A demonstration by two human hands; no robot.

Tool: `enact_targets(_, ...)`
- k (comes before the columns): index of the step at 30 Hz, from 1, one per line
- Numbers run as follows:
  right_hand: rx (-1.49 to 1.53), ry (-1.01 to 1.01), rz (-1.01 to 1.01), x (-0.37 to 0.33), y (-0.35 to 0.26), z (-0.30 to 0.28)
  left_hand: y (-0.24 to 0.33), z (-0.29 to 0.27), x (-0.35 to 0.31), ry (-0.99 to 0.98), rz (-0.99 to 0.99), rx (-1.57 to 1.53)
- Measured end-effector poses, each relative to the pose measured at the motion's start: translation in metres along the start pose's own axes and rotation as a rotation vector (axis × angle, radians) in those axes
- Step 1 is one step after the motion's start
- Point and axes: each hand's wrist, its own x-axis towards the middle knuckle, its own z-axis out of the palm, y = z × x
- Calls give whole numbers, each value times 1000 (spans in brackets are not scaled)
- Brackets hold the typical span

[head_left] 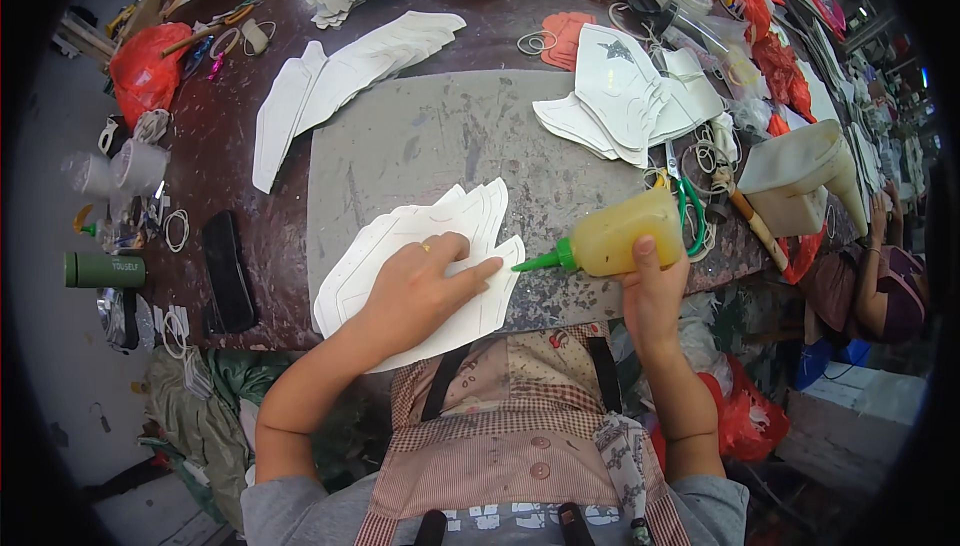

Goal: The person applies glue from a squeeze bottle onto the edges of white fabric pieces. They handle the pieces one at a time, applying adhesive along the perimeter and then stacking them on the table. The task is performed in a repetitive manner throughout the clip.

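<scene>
My left hand point(412, 291) rests on a small fanned stack of white cut-out pieces point(350, 271) at the near edge of a worn grey board point(420, 136). Its index finger stretches towards the notched right end of the top piece; the other fingers are partly bent and hold nothing. Wrapped round a squeeze bottle point(622, 236) of yellowish liquid is my right hand point(655, 296), thumb up along its side. The bottle lies tilted nearly level. Its green nozzle points left, with the tip at the edge of the white pieces, close to my left fingertips. Whether liquid comes out cannot be seen.
More white pieces lie at the upper left point(345, 66) and upper right point(615, 91). Green-handled scissors point(688, 201) sit just beyond the bottle, beside a cut-open plastic jug point(800, 166). A black case point(229, 271) lies left. Another person point(885, 276) is at far right.
</scene>
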Motion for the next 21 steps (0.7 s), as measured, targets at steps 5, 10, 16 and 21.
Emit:
enact_targets(5, -75, 3, -41, -3, 2, 0, -1, 3, 0, 20, 9, -13)
enact_targets(10, -197, -13, -93, -25, 7, -6, -1, 3, 0, 31, 11, -12)
enact_targets(16, -190, -27, -30, -36, 6, -8, -2, 5, -1, 22, 8, -12)
enact_targets(21, -211, -81, -29, -41, 10, -12, -2, 4, -1, 0, 6, -36)
